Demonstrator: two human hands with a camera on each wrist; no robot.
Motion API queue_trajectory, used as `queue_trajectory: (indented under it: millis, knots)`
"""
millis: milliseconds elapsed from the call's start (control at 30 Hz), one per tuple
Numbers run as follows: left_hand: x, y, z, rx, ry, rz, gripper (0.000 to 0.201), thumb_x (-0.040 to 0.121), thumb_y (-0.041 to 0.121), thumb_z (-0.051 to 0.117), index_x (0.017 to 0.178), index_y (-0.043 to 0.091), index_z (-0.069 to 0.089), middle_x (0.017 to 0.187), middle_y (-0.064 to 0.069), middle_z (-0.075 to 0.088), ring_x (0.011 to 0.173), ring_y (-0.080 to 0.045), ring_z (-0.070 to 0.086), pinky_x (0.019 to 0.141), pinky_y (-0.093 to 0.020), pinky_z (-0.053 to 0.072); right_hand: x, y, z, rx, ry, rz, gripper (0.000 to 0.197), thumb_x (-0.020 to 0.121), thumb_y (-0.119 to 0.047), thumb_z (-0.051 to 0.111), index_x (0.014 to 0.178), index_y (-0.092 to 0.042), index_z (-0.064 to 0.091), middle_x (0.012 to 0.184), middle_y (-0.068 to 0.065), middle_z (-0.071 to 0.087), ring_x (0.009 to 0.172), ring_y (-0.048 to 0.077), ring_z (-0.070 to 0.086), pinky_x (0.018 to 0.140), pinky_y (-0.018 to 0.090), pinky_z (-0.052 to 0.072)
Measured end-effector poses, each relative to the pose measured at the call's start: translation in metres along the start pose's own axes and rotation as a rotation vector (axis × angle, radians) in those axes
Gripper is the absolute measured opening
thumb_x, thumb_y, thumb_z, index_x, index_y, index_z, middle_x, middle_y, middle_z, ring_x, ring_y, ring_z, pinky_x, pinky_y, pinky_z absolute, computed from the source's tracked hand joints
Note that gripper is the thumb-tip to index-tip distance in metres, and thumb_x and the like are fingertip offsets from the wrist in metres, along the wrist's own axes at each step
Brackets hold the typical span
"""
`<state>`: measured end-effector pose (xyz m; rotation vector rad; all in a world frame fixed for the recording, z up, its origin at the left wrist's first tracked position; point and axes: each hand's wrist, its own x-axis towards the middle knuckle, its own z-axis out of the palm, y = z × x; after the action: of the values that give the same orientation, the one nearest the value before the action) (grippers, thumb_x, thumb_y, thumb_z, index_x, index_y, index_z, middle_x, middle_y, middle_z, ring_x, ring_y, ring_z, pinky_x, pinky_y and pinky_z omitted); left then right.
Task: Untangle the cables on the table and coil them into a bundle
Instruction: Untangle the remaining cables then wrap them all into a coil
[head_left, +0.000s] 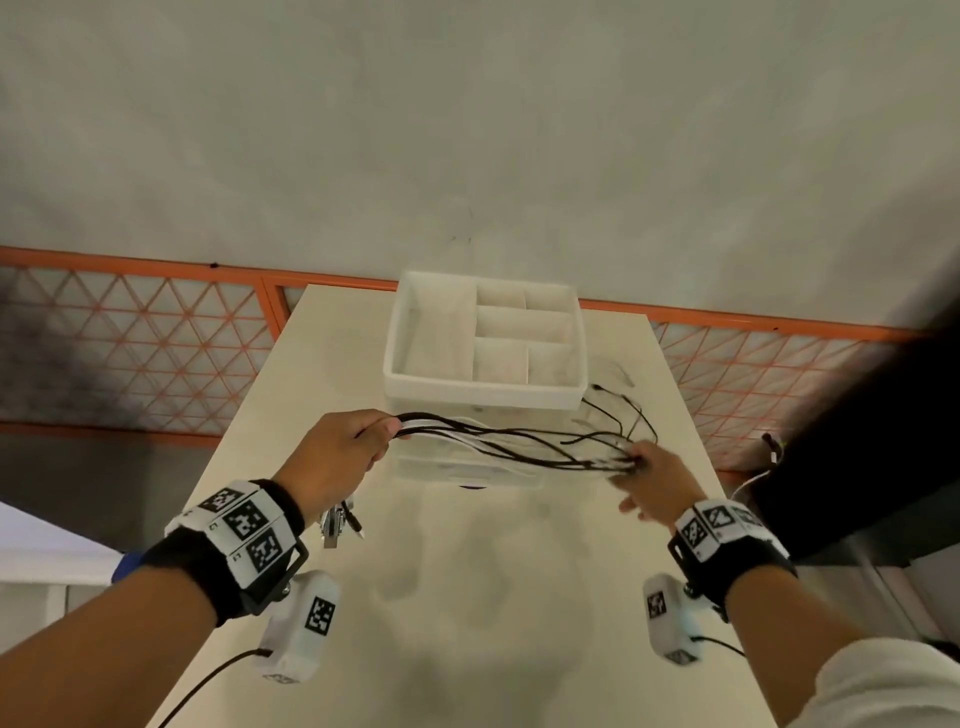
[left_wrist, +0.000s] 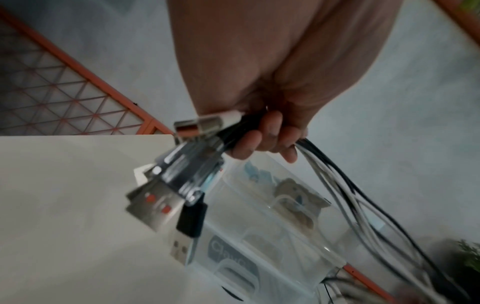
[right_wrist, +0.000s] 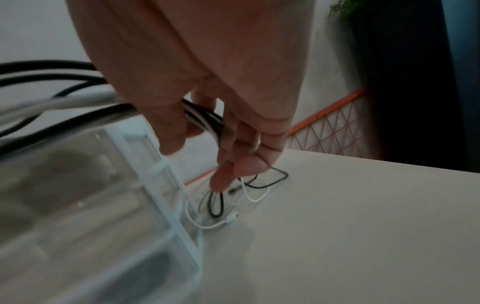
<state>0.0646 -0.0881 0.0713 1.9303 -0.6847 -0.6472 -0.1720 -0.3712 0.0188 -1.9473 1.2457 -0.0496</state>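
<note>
Your left hand is closed in a fist round the plug ends of the cables; fingers curl fully over the strands, thumb on top. Judged reason: pinning all the connectors at one point gives a fixed start for the coil.

Your right hand takes the same strands further along. Thumb and fingers are loosely curled round them, not clamped tight, so the black and white lines probably can slide through as you comb out crossings. Between your two hands the strands hang in the air, slack and still crossing each other. Beyond your right fingertips the free tails drop to the table and lie in loose loops just beside the clear organizer box.

View differences:
- Head view: shows both hands together, the span of strands between them, and the box behind that span. Plugs nearly hidden under the left wrist.
- Left wrist view: shows the connectors fanning out below your fingers, several metal USB shells and one black plug. Blurred; count uncertain.
- Right wrist view: shows the tails on the table under your fingertips, with a white connector end among the loops. Also the only clear look at how loose the right-hand grasp is.

Judgement: untangling in progress; coiling not yet begun.
</note>
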Motion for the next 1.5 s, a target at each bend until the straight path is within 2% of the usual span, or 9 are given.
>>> queue_trajectory:
  millis: [167, 267, 433, 667, 867, 1033, 1167, 1333, 1500]
  knots:
    - [-0.001, 0.011, 0.006, -0.011, -0.072, 0.013, 0.034, 0.1, 0.017, 0.049, 0.093, -0.016, 0.055, 0.068, -0.01, 0.038, 0.052, -0.016, 0.028, 0.051, -0.027, 0.024, -0.025, -0.021, -0.003, -0.382, -0.21, -0.055, 0.071, 0.079, -0.015, 0.075, 0.141, -0.037, 0.05, 0.124, 0.003, 0.066, 0.102, 0.019, 0.067, 0.077, 0.024, 0.051]
    - [-0.008, 0.027, 0.015, 0.096, -0.171, 0.061, 0.033, 0.101, 0.023, 0.05, 0.099, -0.006, 0.065, 0.066, -0.005, 0.045, 0.049, -0.009, 0.035, 0.049, -0.02, 0.031, -0.059, -0.071, -0.01, -0.331, -0.23, -0.29, 0.057, 0.08, -0.018, 0.071, 0.131, -0.039, 0.057, 0.095, -0.006, 0.064, 0.084, 0.011, 0.062, 0.071, 0.02, 0.046]
    - [-0.029, 0.061, 0.038, 0.102, -0.415, 0.168, 0.019, 0.098, 0.021, 0.056, 0.103, 0.016, 0.074, 0.064, 0.003, 0.06, 0.049, -0.009, 0.046, 0.048, -0.019, 0.039, -0.113, -0.133, 0.022, -0.113, -0.28, -0.694, 0.088, 0.08, -0.011, 0.071, 0.151, -0.042, 0.03, 0.126, -0.009, 0.063, 0.117, 0.004, 0.057, 0.095, 0.018, 0.045]
    - [-0.035, 0.061, 0.017, 0.044, -0.392, 0.17, 0.017, 0.087, 0.037, 0.07, 0.096, 0.022, 0.065, 0.072, 0.003, 0.068, 0.054, -0.01, 0.058, 0.055, -0.03, 0.05, -0.114, -0.129, 0.027, 0.214, -0.137, -0.566, 0.042, 0.084, -0.002, 0.069, 0.115, -0.03, 0.068, 0.065, -0.004, 0.067, 0.049, 0.002, 0.053, 0.052, 0.014, 0.042]
    - [-0.042, 0.053, 0.014, -0.247, -0.328, 0.078, 0.024, 0.086, 0.024, 0.073, 0.108, 0.016, 0.069, 0.072, -0.006, 0.062, 0.064, -0.025, 0.058, 0.058, -0.037, 0.056, -0.116, -0.12, 0.02, 0.187, -0.212, -0.608, 0.029, 0.086, -0.015, 0.073, 0.107, -0.035, 0.074, 0.091, -0.005, 0.077, 0.078, 0.014, 0.071, 0.076, 0.036, 0.057]
    - [-0.044, 0.07, 0.013, -0.437, -0.434, 0.047, 0.032, 0.087, 0.01, 0.071, 0.117, 0.004, 0.062, 0.085, -0.009, 0.069, 0.069, -0.023, 0.064, 0.063, -0.032, 0.056, -0.124, -0.123, 0.029, 0.382, -0.235, -0.687, 0.028, 0.1, -0.018, 0.059, 0.125, -0.022, 0.07, 0.059, -0.017, 0.062, 0.053, -0.001, 0.053, 0.056, 0.009, 0.041]
    - [-0.045, 0.078, 0.015, -0.747, -0.333, -0.125, 0.054, 0.09, 0.049, 0.053, 0.106, 0.001, 0.069, 0.092, -0.02, 0.073, 0.073, -0.029, 0.071, 0.059, -0.028, 0.059, -0.126, -0.12, 0.035, 0.512, -0.186, -0.682, 0.027, 0.1, -0.012, 0.057, 0.121, -0.024, 0.069, 0.057, -0.012, 0.061, 0.047, -0.001, 0.05, 0.054, 0.008, 0.04]
    - [-0.048, 0.075, 0.029, -0.64, -0.387, -0.182, 0.071, 0.088, 0.068, 0.042, 0.101, 0.007, 0.075, 0.089, -0.018, 0.072, 0.074, -0.03, 0.069, 0.05, -0.025, 0.054, -0.131, -0.119, 0.047, 0.423, -0.188, -0.714, 0.028, 0.099, -0.02, 0.062, 0.123, -0.032, 0.072, 0.09, -0.019, 0.078, 0.082, -0.004, 0.069, 0.078, 0.015, 0.052]
    - [-0.048, 0.072, 0.043, -0.454, -0.207, -0.097, 0.036, 0.089, 0.037, 0.068, 0.072, 0.006, 0.059, 0.07, -0.014, 0.058, 0.05, -0.018, 0.052, 0.038, -0.022, 0.035, -0.135, -0.121, 0.054, 0.274, -0.114, -0.741, 0.03, 0.099, -0.028, 0.061, 0.126, -0.041, 0.061, 0.073, -0.004, 0.071, 0.054, 0.006, 0.054, 0.057, 0.02, 0.049]
